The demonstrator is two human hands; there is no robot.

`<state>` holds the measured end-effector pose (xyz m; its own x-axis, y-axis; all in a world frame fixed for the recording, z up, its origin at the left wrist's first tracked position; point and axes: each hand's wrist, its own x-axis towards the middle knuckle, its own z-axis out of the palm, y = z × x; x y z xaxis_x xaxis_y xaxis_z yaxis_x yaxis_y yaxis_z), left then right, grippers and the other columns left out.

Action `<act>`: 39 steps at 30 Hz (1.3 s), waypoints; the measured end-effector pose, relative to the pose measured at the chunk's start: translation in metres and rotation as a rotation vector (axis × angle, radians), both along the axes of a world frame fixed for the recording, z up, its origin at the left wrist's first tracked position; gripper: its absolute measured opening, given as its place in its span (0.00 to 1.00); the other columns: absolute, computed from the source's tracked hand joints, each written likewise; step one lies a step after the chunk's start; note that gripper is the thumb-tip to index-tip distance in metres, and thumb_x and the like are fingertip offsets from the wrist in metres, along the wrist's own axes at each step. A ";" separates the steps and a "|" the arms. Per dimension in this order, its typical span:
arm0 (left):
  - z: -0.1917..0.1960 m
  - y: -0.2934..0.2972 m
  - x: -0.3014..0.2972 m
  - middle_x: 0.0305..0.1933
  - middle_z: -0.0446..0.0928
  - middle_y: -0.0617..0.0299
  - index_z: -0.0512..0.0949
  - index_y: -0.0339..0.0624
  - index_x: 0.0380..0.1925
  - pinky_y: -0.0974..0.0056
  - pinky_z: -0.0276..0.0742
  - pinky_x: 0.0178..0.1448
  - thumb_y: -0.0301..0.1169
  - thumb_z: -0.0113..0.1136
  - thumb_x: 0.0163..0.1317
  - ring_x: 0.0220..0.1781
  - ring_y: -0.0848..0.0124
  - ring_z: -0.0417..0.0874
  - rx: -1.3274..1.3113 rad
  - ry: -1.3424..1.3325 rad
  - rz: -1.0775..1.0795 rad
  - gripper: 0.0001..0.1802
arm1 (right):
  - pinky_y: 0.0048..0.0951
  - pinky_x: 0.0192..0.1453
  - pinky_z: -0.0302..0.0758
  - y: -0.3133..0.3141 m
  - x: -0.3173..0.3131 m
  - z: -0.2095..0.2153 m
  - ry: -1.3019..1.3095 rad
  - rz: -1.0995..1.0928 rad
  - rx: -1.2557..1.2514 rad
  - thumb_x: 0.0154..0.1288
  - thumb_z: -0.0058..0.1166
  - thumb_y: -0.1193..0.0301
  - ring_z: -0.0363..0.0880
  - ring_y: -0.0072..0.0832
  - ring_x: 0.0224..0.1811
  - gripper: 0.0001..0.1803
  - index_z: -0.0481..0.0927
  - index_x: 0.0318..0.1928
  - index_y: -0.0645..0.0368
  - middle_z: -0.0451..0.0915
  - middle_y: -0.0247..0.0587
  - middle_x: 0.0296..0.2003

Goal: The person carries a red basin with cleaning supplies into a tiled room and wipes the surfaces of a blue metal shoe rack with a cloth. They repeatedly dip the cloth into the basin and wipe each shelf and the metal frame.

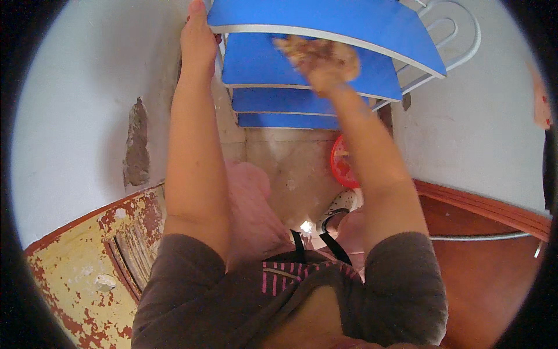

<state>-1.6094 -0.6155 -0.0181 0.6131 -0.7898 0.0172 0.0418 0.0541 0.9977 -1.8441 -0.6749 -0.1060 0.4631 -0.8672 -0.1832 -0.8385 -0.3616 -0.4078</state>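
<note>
A rack with several blue shelves edged in white stands in front of me. My left hand is closed on the rack's left side at the top shelf, the thumb pointing up and the other fingers mostly hidden behind the edge. My right hand reaches under the top shelf, over the second shelf. Motion smears this hand. In it is a wadded, mottled brown and yellowish cloth, which appears to touch the blue surface. The hand's exact finger positions are unclear.
White curved tubes stick out at the rack's right. A red round plastic basin or basket sits on the floor, partly behind my right forearm. Left is a peeling yellow panel; right, a reddish-brown wooden surface. Walls flank both sides.
</note>
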 end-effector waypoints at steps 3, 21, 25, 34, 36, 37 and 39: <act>0.001 -0.010 -0.007 0.35 0.76 0.57 0.76 0.35 0.37 0.62 0.68 0.42 0.63 0.36 0.67 0.36 0.68 0.73 0.002 -0.003 -0.017 0.38 | 0.46 0.75 0.41 -0.040 -0.098 -0.010 0.373 -0.075 -0.325 0.72 0.28 0.47 0.42 0.41 0.75 0.32 0.59 0.69 0.47 0.55 0.47 0.70; -0.025 -0.035 -0.012 0.50 0.76 0.50 0.73 0.31 0.54 0.62 0.66 0.57 0.56 0.40 0.68 0.50 0.68 0.74 -0.077 -0.121 0.047 0.36 | 0.45 0.69 0.57 0.037 0.052 -0.010 -0.102 0.320 -0.482 0.66 0.40 0.56 0.64 0.38 0.66 0.24 0.75 0.58 0.50 0.70 0.42 0.62; -0.028 -0.039 -0.017 0.49 0.77 0.50 0.72 0.30 0.55 0.61 0.67 0.53 0.55 0.40 0.69 0.46 0.66 0.74 -0.155 0.051 0.011 0.35 | 0.45 0.70 0.56 -0.011 0.065 -0.003 -0.165 0.296 -0.318 0.65 0.42 0.53 0.63 0.40 0.66 0.25 0.77 0.56 0.52 0.72 0.45 0.60; -0.023 -0.015 0.000 0.47 0.75 0.54 0.72 0.37 0.54 0.61 0.68 0.52 0.49 0.40 0.71 0.38 0.65 0.73 0.010 -0.372 0.048 0.28 | 0.46 0.65 0.63 -0.137 -0.068 -0.052 0.065 -0.254 -0.397 0.64 0.43 0.46 0.69 0.43 0.61 0.29 0.77 0.54 0.52 0.74 0.48 0.56; -0.042 -0.035 -0.005 0.45 0.75 0.55 0.72 0.36 0.54 0.61 0.68 0.51 0.49 0.39 0.71 0.38 0.65 0.73 -0.103 -0.394 0.054 0.28 | 0.46 0.66 0.62 -0.139 -0.128 -0.056 0.275 -0.364 -0.435 0.64 0.44 0.45 0.69 0.43 0.62 0.29 0.76 0.55 0.51 0.73 0.48 0.57; -0.023 -0.032 -0.022 0.45 0.75 0.54 0.72 0.35 0.54 0.61 0.69 0.50 0.49 0.39 0.71 0.38 0.65 0.73 -0.096 -0.278 0.046 0.28 | 0.46 0.66 0.62 -0.140 -0.144 -0.059 0.329 -0.405 -0.430 0.64 0.44 0.45 0.68 0.43 0.62 0.29 0.76 0.56 0.51 0.73 0.47 0.58; -0.018 -0.034 -0.026 0.46 0.75 0.53 0.71 0.33 0.55 0.61 0.69 0.50 0.49 0.39 0.72 0.38 0.65 0.73 -0.143 -0.088 0.027 0.29 | 0.46 0.66 0.61 -0.146 -0.147 -0.060 0.353 -0.443 -0.407 0.64 0.44 0.45 0.67 0.42 0.63 0.30 0.75 0.57 0.50 0.72 0.47 0.59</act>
<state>-1.6351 -0.6492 -0.0359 0.6256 -0.7584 0.1827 -0.0487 0.1958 0.9794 -1.9913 -0.8209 -0.1663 0.0224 -0.9922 0.1223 -0.9997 -0.0210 0.0121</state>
